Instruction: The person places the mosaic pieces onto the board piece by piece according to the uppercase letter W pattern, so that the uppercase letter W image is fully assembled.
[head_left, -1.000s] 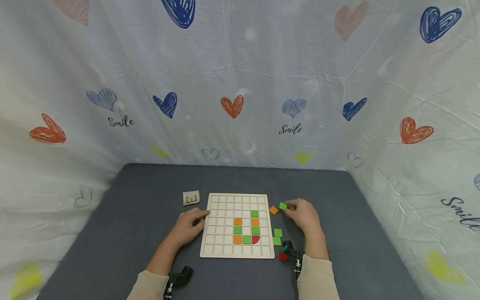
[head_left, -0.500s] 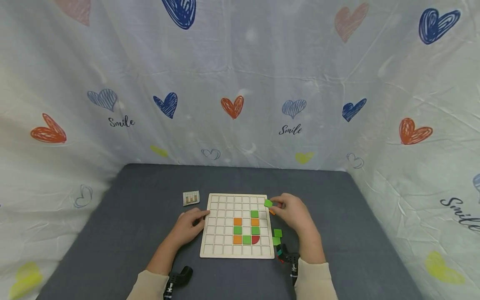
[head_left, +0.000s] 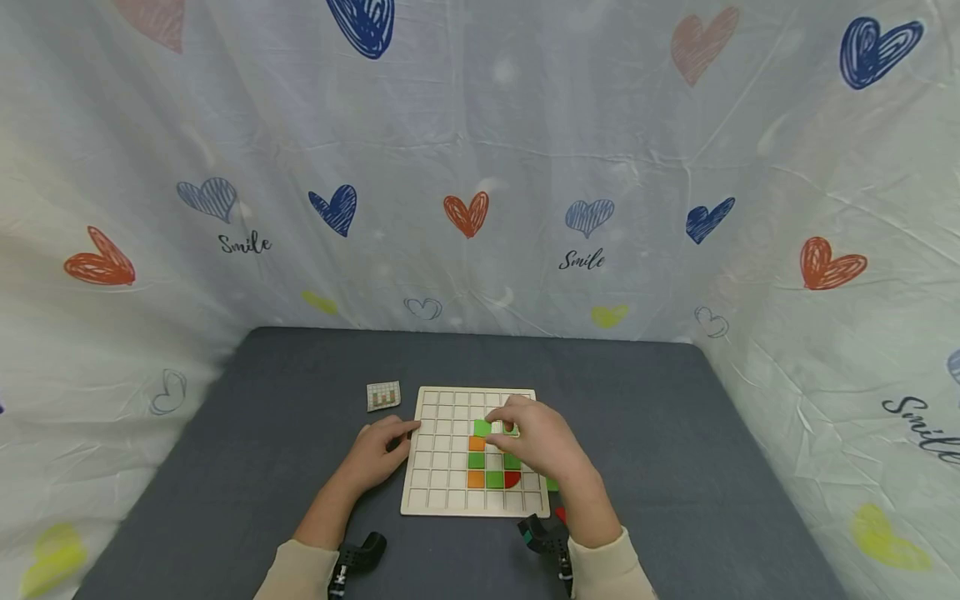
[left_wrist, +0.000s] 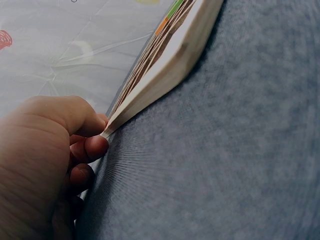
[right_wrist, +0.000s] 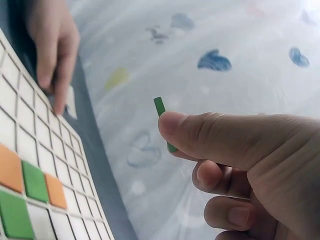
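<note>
"Smile" lettering (head_left: pixel 582 259), black script, three places on white backdrop (head_left: pixel 525 167); rightmost reaches head view's edge.

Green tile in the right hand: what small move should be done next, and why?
Probably lower the green tile into the cell beyond the upper-left orange tile: the head view shows the right hand's grip holding it there, and the right wrist view shows it off the board.

Head camera looks forward-down from afar; wrist cameras look close-in, all sharing the board (head_left: pixel 438 458).
</note>
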